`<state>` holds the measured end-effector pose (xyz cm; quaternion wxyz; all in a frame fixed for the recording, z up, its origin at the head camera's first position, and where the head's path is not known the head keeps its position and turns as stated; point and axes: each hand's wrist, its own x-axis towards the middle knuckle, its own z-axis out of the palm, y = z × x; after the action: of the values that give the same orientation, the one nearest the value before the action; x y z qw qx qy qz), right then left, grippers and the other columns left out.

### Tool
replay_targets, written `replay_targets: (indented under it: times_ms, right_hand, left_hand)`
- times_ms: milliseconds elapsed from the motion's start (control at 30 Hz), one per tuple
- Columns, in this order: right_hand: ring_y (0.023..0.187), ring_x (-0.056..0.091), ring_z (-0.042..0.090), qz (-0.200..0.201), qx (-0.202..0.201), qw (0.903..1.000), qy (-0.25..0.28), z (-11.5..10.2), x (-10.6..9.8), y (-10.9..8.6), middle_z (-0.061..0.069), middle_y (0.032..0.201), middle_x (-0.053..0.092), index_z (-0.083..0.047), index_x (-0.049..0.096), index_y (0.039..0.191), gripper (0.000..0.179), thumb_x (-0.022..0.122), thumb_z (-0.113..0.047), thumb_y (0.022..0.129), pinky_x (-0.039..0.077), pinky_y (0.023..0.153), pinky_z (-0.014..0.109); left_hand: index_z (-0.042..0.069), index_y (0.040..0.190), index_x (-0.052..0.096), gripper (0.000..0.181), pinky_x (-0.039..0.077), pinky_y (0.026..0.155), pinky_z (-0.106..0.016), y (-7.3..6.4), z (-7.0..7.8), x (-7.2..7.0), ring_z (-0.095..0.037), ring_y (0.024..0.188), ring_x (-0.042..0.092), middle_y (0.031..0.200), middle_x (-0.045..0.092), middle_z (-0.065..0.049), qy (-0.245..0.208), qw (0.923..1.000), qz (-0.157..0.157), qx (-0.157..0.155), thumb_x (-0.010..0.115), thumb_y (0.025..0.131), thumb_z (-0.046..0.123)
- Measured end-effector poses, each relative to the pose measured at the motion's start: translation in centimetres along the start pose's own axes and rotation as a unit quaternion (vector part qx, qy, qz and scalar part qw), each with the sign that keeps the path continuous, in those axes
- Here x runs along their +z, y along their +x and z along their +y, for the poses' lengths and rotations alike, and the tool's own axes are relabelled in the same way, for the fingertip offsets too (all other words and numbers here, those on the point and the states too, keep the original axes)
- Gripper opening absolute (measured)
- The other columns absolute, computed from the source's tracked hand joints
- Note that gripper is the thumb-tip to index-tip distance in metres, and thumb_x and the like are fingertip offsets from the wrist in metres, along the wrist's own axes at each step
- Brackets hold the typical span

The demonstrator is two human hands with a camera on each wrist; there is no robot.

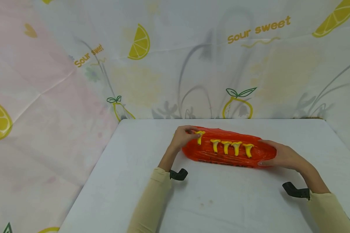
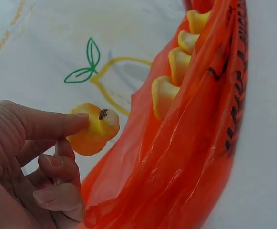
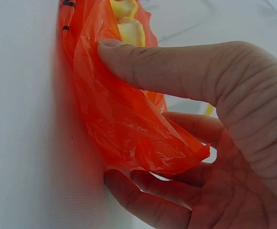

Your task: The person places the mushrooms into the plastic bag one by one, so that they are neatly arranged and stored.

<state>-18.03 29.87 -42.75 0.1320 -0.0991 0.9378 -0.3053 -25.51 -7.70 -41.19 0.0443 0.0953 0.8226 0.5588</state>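
A red plastic bag lies lengthwise on the table with several yellow chanterelle mushrooms in a row on top, stems toward me. At the bag's left end, my left hand pinches another chanterelle between thumb and fingers; its dark-tipped stem end faces the left wrist camera. My right hand grips the bag's right end, with the thumb on its near side and the fingers at its far side and beneath. The crumpled bag end shows between them.
The white table runs back to a cloth backdrop printed with lemons. Dark curved wrist mounts stick out inward from both wrists, low over the tabletop. Black lettering runs along the bag's near side.
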Motion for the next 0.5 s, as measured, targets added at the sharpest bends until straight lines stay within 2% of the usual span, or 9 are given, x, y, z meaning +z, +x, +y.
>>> replay_targets:
  times_ms: [200, 300, 500]
  right_hand:
    - [0.119, 0.040, 0.053, 0.001, 0.002, 1.0000, -0.004, 0.0, -0.1, 0.0, 0.036, 0.137, 0.042, 0.002, 0.038, 0.145, 0.094, 0.082, -0.044, 0.075, 0.049, 0.082, 0.062]
    - [0.119, 0.040, 0.052, 0.000, 0.001, 1.0000, -0.002, 0.1, 0.0, 0.0, 0.036, 0.137, 0.042, 0.003, 0.038, 0.145, 0.095, 0.082, -0.043, 0.075, 0.049, 0.082, 0.062]
    - [0.119, 0.040, 0.053, 0.002, 0.002, 1.0000, -0.001, 0.1, 0.1, 0.0, 0.036, 0.137, 0.042, 0.003, 0.038, 0.145, 0.095, 0.082, -0.044, 0.075, 0.049, 0.082, 0.062]
  left_hand:
    - [0.006, 0.101, 0.077, 0.019, 0.038, 0.052, -0.026, -0.1, 0.3, 1.2, -0.015, 0.062, 0.047, 0.075, 0.060, -0.003, 0.019, 0.9996, 0.002, -0.021, 0.080, 0.083, 0.013]
    - [0.008, 0.100, 0.077, 0.019, 0.036, 0.050, -0.025, -0.2, 0.5, 1.7, -0.014, 0.057, 0.046, 0.073, 0.060, -0.002, 0.051, 0.9983, 0.008, -0.027, 0.080, 0.083, 0.015]
    - [0.009, 0.099, 0.077, 0.017, 0.041, 0.054, -0.023, 0.0, 0.7, 3.1, -0.013, 0.063, 0.052, 0.076, 0.064, 0.001, 0.144, 0.9894, 0.017, 0.003, 0.079, 0.084, 0.017]
